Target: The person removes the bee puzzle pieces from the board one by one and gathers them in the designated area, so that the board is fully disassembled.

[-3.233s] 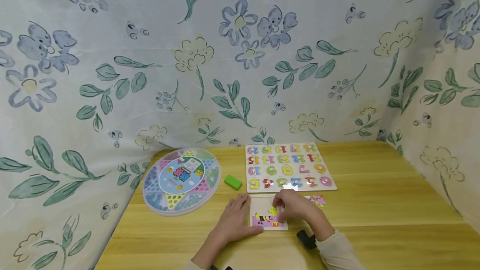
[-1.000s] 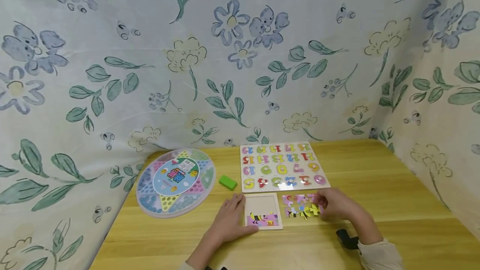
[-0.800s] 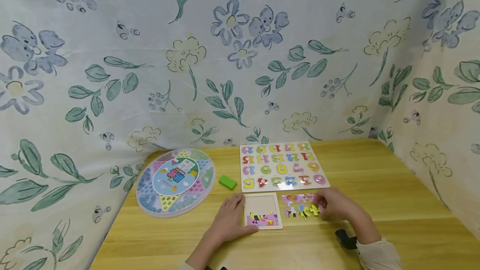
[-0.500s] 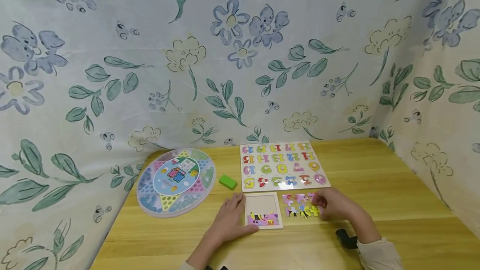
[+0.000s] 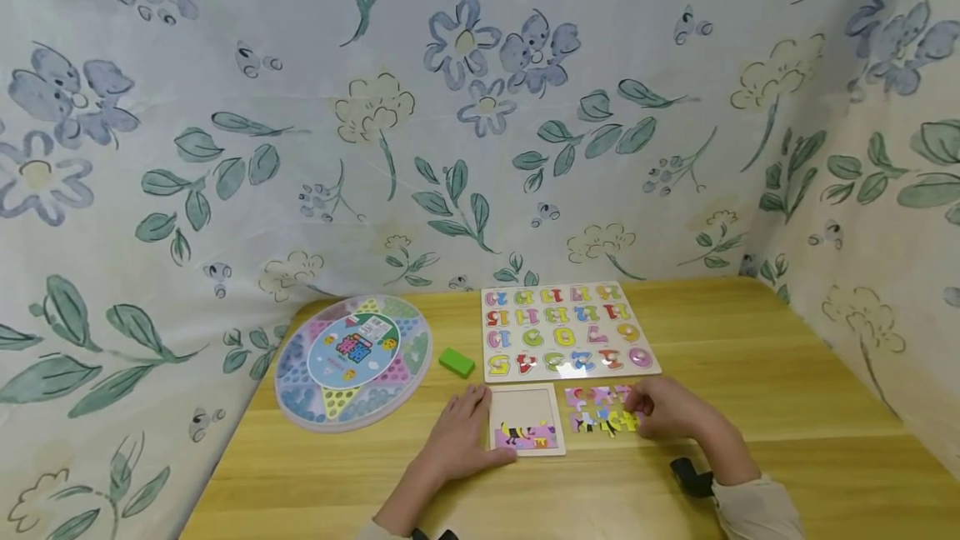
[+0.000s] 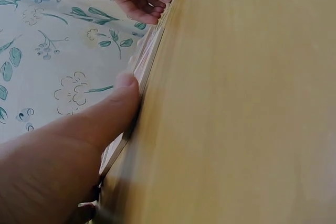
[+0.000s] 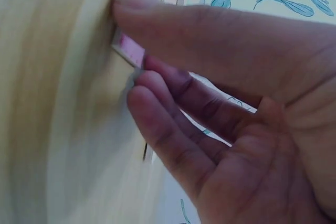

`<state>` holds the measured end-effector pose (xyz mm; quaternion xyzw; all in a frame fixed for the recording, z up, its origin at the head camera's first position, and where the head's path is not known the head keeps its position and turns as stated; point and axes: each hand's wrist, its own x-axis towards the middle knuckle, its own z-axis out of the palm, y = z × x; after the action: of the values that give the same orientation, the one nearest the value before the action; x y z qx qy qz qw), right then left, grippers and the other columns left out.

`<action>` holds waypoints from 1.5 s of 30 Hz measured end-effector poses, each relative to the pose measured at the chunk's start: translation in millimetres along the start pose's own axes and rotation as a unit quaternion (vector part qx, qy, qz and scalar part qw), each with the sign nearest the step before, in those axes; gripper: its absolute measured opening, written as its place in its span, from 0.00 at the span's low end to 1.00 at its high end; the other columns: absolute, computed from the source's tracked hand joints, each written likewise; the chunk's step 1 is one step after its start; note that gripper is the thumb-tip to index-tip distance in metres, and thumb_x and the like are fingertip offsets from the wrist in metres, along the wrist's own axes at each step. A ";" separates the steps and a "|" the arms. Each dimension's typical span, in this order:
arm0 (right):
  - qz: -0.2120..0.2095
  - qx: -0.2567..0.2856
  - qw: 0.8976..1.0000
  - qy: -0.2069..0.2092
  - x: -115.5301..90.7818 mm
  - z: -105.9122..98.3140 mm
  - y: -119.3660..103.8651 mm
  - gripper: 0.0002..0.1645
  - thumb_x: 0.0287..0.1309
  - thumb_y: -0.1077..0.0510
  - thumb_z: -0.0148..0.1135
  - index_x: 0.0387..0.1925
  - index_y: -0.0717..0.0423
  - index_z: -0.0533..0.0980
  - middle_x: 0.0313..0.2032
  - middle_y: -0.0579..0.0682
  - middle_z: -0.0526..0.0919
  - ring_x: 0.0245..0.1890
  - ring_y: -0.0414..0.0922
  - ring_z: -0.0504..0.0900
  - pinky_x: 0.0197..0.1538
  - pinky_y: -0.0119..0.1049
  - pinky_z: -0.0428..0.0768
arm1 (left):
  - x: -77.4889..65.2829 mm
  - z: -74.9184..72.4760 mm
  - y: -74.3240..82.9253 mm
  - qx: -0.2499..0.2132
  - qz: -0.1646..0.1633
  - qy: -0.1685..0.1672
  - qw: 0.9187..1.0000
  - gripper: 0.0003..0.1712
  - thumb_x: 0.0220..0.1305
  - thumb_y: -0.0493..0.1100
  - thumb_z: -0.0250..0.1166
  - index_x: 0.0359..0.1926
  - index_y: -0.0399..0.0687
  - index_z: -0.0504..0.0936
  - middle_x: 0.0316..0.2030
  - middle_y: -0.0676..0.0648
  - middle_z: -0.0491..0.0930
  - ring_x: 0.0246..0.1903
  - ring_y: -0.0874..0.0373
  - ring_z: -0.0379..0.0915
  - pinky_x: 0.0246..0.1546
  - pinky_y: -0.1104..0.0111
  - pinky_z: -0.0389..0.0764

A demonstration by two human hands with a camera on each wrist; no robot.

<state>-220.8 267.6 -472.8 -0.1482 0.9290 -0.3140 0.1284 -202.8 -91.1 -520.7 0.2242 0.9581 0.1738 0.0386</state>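
Observation:
A small wooden puzzle tray lies in front of me, its near part filled with a pink and yellow bee picture. My left hand steadies it, fingers laid along the left side and thumb at the near edge. In the left wrist view, the left thumb presses the tray's edge. To the tray's right, several loose jigsaw pieces are set out in rows. My right hand is at their right end, fingers bent. The right wrist view has a pink puzzle piece between thumb and fingertips, partly hidden.
Behind the tray lies a white number puzzle board. A green block sits to its left, and farther left is a round Chinese checkers board. Floral cloth hangs along the table's back and sides.
The right hand was over the tray about three seconds ago and has since moved right to the loose pieces, staying there for the last second. The left hand keeps its place on the tray.

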 end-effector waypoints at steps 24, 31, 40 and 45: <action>-0.100 -0.007 0.994 -0.040 46.2 48.6 -89.5 0.20 0.42 0.63 0.76 0.40 0.63 0.81 0.29 0.48 0.79 0.30 0.41 0.74 0.32 0.28 0.73 | -2.5 -4.3 -9.9 -0.025 0.003 -0.039 0.999 0.66 0.49 0.79 0.60 0.76 0.43 0.51 0.77 0.46 0.51 0.77 0.48 0.43 0.76 0.50 0.49; -0.098 -0.016 0.993 -0.061 58.4 71.8 -112.6 0.19 0.39 0.62 0.78 0.37 0.60 0.80 0.27 0.47 0.78 0.27 0.38 0.71 0.30 0.29 0.71 | -2.8 -5.7 -7.1 -0.027 -0.001 -0.032 0.999 0.66 0.46 0.79 0.63 0.76 0.44 0.52 0.76 0.46 0.52 0.77 0.48 0.44 0.76 0.50 0.50; -0.116 -0.034 0.990 -0.067 61.3 91.8 -129.7 0.18 0.38 0.63 0.78 0.33 0.59 0.80 0.26 0.44 0.78 0.26 0.35 0.71 0.30 0.27 0.73 | -3.2 -5.9 -7.3 -0.025 0.005 -0.021 0.999 0.65 0.48 0.78 0.63 0.76 0.44 0.53 0.76 0.46 0.52 0.76 0.48 0.45 0.75 0.50 0.52; -0.119 -0.059 0.990 -0.045 60.2 93.4 -131.1 0.18 0.36 0.61 0.79 0.32 0.58 0.80 0.27 0.43 0.79 0.27 0.34 0.71 0.32 0.28 0.74 | -1.6 -5.4 -7.4 -0.023 0.011 -0.018 1.000 0.66 0.48 0.78 0.62 0.76 0.44 0.52 0.76 0.46 0.52 0.76 0.47 0.45 0.75 0.48 0.53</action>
<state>-219.9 95.7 -472.0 -0.2794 0.9147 -0.2649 0.1228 -205.2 -99.8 -518.3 0.2369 0.9506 0.1919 0.0590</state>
